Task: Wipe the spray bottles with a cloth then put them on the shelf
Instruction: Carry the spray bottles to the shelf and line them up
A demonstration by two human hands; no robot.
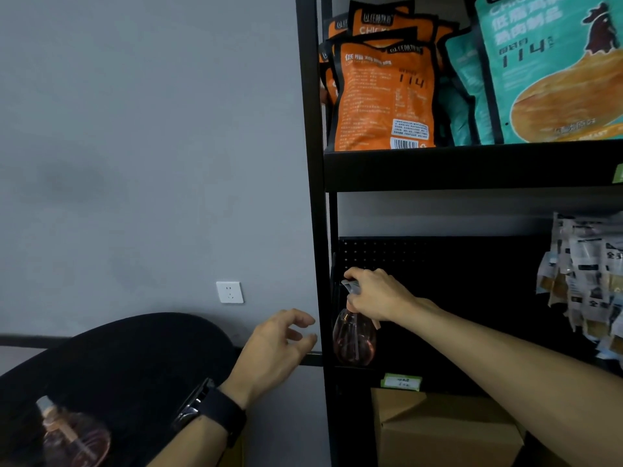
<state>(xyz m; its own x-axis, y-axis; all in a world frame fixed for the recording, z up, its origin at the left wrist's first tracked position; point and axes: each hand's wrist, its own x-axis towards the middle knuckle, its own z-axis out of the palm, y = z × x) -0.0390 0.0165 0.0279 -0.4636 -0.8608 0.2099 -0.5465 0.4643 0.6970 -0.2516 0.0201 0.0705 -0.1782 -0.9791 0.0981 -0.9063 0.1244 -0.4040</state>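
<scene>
Step in hand, by the look of it: shelving. Right hand (374,294) closed around the trigger head of a pink spray bottle (354,342), base at or just above the lower shelf (350,369); left hand (276,345) empty, fingers loosely curled, beside the shelf post. Next, likely: release, then fetch second bottle (72,436) on black table (135,358); no cloth in view.

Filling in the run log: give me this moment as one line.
right hand: grips pink spray bottle on shelf | left hand: open, empty | second bottle: on black table
</scene>
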